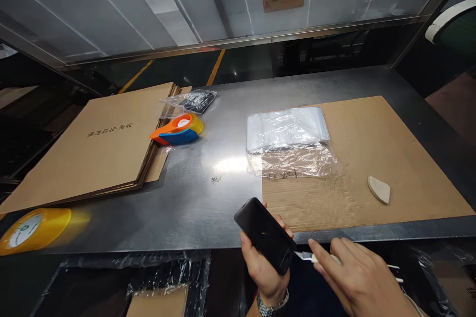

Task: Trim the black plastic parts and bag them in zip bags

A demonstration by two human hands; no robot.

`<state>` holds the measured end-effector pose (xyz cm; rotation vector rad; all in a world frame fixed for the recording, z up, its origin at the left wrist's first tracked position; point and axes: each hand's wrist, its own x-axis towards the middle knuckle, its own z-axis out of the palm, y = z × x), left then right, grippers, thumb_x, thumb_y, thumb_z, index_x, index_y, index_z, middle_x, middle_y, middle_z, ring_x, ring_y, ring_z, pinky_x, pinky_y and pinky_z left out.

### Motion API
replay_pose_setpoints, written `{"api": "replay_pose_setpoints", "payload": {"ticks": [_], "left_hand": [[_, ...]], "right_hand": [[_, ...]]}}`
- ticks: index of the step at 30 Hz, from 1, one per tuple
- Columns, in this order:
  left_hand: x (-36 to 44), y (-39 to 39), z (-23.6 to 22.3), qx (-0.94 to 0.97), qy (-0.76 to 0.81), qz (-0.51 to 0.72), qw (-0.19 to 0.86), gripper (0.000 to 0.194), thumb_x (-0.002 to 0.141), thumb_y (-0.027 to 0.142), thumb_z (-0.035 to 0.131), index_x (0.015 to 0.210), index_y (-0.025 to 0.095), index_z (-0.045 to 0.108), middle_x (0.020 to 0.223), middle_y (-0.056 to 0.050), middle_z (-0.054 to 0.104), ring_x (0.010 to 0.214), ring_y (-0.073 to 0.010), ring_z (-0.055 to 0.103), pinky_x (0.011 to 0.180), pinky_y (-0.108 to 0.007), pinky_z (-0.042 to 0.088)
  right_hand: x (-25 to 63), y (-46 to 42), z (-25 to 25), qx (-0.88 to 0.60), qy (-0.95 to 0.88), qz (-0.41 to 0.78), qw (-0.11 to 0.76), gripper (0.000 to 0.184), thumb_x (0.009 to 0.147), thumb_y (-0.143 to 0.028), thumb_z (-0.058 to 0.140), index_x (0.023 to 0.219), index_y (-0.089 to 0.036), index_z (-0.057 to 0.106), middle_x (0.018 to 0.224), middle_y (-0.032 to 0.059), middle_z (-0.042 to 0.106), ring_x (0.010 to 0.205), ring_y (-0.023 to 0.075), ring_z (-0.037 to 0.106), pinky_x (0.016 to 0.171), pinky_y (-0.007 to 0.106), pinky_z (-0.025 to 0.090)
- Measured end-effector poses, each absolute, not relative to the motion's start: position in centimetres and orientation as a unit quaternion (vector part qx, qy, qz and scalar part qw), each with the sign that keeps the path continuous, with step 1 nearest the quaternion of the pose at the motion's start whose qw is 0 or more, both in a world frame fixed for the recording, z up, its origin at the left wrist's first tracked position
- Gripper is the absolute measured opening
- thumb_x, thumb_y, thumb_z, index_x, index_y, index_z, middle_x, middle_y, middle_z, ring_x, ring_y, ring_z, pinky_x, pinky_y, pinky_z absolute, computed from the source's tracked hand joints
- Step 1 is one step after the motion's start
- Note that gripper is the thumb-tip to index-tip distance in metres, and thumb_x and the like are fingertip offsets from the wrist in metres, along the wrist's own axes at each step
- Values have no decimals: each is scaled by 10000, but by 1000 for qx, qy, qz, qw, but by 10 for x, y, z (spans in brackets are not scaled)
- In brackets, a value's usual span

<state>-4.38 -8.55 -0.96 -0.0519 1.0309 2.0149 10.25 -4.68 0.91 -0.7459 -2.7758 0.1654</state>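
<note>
My left hand (266, 275) is closed round a black, flat, phone-shaped case (263, 233), tilted with its dark face towards me, just off the table's front edge. A metal watch band is on that wrist. In my right hand (359, 272) is a small knife (305, 256) with a pale handle and a short metal blade. The blade's tip is at the lower right edge of the black case; whether it touches, I cannot tell. My right fingers cover most of the handle.
On the metal table (208, 173) lie a cardboard sheet (357, 148), a stack of clear plastic bags (286, 129) and a pale wedge-shaped piece (379, 189). Leftward are stacked flat cartons (100, 148), an orange-blue tape dispenser (178, 131), a bagged black item (201, 100) and a yellow tape roll (37, 230).
</note>
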Motion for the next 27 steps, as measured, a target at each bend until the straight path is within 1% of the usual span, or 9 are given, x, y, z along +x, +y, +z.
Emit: {"api": "replay_pose_setpoints", "payload": {"ticks": [9,13,15,17,19,21,24,27], "left_hand": [[-42,-88,-14,-21,402,803,439,452,832,505,327,1064,200,568,668,-59,590,542,-169,528,506,-266,438],[-43,-88,-16,-39,398,795,455,459,837,495,341,1090,185,566,677,-62,591,547,-163,529,521,-271,447],[-45,-88,-16,-49,404,783,470,462,845,487,335,1066,167,584,675,-68,594,543,-162,529,515,-268,445],[-46,-88,-16,-57,406,772,485,467,850,491,321,999,157,612,668,-72,593,535,-160,526,509,-264,440],[-47,-87,-15,-63,402,766,498,462,854,489,314,980,162,616,666,-68,587,533,-154,518,510,-261,436],[-48,-87,-14,-66,402,759,508,462,855,488,313,1030,168,595,666,-57,574,529,-150,507,511,-263,431],[-48,-86,-13,-58,411,746,520,481,850,498,319,1091,157,559,664,-50,563,519,-150,504,505,-263,422],[-47,-86,-12,-52,420,735,530,488,850,500,319,1108,151,541,663,-48,561,520,-152,509,514,-264,422]], "right_hand": [[104,-47,3,-265,-954,46,132,353,956,-251,277,1055,-175,607,626,21,511,534,143,489,500,273,297],[105,-45,5,-261,-955,38,139,343,955,-245,281,1098,-170,584,627,19,513,533,147,485,511,279,305],[106,-43,7,-252,-956,58,140,332,957,-248,288,1116,-162,567,633,15,517,541,144,494,515,274,312],[107,-41,8,-251,-953,80,148,325,960,-248,286,1106,-146,558,632,11,522,543,139,505,512,269,313],[108,-40,8,-258,-949,97,156,320,965,-239,274,1040,-142,569,616,2,526,528,134,511,502,269,303],[107,-40,7,-265,-945,114,152,321,967,-233,266,918,-164,576,585,-11,523,503,133,514,485,275,282],[107,-41,6,-270,-946,130,124,345,966,-242,264,737,-203,519,539,-29,507,458,136,510,457,291,237],[106,-41,6,-269,-950,128,95,356,967,-260,253,686,-219,467,526,-35,508,434,139,510,449,300,206]]}}
